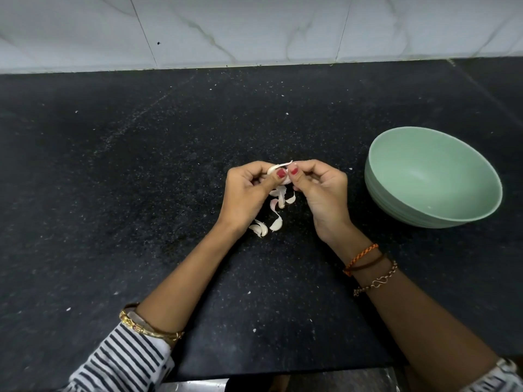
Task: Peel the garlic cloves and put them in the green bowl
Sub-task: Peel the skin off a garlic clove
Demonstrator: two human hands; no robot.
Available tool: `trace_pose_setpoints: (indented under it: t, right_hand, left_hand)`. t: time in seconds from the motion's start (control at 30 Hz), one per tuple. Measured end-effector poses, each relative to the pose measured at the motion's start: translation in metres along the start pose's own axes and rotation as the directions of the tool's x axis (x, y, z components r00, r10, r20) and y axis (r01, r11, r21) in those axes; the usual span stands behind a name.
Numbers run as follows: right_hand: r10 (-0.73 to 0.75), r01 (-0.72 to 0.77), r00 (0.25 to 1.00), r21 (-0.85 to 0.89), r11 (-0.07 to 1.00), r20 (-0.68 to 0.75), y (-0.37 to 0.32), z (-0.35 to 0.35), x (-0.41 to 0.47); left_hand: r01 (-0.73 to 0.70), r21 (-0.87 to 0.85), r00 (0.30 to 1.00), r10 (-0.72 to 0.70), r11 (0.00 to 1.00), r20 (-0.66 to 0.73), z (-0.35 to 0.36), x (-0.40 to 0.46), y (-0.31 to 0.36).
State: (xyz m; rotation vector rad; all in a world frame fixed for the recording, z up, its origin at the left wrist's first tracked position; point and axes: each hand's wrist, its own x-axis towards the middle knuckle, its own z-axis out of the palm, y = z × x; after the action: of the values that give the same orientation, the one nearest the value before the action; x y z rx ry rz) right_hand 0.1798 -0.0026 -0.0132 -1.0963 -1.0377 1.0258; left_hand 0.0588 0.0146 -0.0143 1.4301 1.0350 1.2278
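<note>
Above the middle of the black counter, my left hand (249,190) and my right hand (319,188) together pinch one garlic clove (276,168). Both thumbs press on it, and a strip of its papery skin sticks up toward the right. Several unpeeled garlic cloves (276,222) lie on the counter just below and between my hands. The green bowl (435,205) stands to the right of my right hand, and nothing shows inside it.
The black speckled counter (141,165) runs back to a white marble-tiled wall (254,29). Small white skin flecks are scattered over it. Its front edge lies near my elbows at the bottom of the view.
</note>
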Motion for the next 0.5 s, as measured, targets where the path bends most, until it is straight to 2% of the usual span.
trace_pose_setpoints:
  t: [0.3,0.43,0.5]
  right_hand:
    - [-0.122,0.122,0.992,0.016,0.992,-0.042,-0.0006,0.0094,-0.0055]
    - [-0.036,0.035,0.999,0.129,0.991,0.006,-0.0010,0.0087,-0.0053]
    - [-0.023,0.024,1.000,0.127,0.992,-0.009,0.0004,0.0093,-0.0053]
  left_hand:
    - [0.045,-0.154,0.994,-0.059,0.987,-0.089,0.0073,-0.0033,0.0000]
    - [0.018,-0.168,0.989,-0.042,0.986,-0.144,0.0069,-0.0021,0.0003]
    - [0.013,-0.172,0.988,-0.039,0.985,-0.149,0.0067,-0.0020,0.0006]
